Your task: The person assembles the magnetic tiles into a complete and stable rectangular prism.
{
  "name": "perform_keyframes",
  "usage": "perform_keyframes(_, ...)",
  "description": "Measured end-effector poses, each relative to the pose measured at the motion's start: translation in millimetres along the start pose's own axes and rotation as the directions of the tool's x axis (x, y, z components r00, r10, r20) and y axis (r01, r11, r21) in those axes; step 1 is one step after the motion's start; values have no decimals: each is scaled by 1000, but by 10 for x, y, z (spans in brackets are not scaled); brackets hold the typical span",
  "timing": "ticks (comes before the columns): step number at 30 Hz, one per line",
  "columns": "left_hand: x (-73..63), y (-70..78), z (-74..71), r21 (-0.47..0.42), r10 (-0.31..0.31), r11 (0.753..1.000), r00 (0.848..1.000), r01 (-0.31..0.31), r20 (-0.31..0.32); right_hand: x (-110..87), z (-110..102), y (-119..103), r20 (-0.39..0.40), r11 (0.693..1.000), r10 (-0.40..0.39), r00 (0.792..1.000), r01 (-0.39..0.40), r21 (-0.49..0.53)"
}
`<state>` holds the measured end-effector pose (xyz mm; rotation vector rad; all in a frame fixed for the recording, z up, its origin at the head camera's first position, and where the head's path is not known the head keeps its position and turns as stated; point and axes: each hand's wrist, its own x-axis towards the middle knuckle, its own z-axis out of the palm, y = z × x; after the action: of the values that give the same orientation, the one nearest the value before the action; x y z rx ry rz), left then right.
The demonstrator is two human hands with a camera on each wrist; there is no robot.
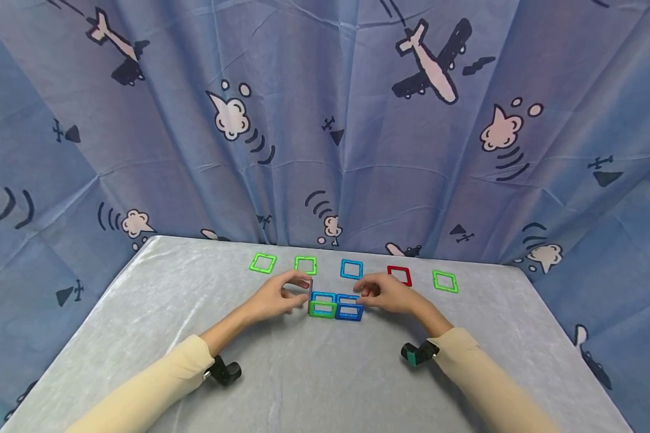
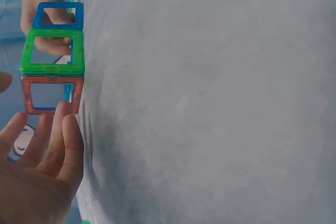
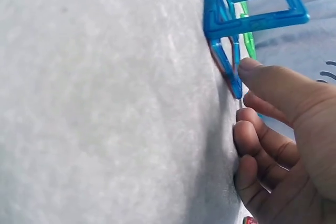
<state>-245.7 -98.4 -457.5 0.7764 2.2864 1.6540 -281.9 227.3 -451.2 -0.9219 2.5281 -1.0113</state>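
A row of see-through magnetic tiles stands joined on the table: a green tile and a blue tile side by side in front, blue tiles behind them. A red tile closes the left end. My left hand is at that end, its fairly straight fingertips right at the red tile's edge. Another blue tile slants out at the right end. Beside it is my right hand, thumb tip close to the tile's edge and the other fingers loosely bent.
Along the table's far side lie loose square tiles: a left green one, a second green one, a blue one, a red one and a right green one. A blue patterned curtain hangs behind the table.
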Motion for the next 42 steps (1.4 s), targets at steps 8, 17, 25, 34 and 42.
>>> perform_keyframes(8, -51, -25, 13, 22, 40, 999, 999, -41, 25, -9, -4, 4, 13, 999, -40, 999, 40, 5)
perform_keyframes(17, -30, -42, 35, 31, 50, 998, 998, -49, -24, -97, 7, 3, -8, 999, -40, 999, 40, 17)
perform_keyframes(25, 5, -34, 66, -34, -16, 999, 999, 15, -48, -209, 79, -19, -16, 1000, -14, 1000, 14, 15)
perform_keyframes(34, 30, 18, 140, -120, -60, 991, 995, 50, -85, -337, 152, -90, -34, 999, -32, 999, 32, 3)
perform_keyframes(42, 50, 20, 142, -105, -70, 993, 994, 62, -80, -430, 219, -150, -22, 1000, -15, 1000, 15, 5)
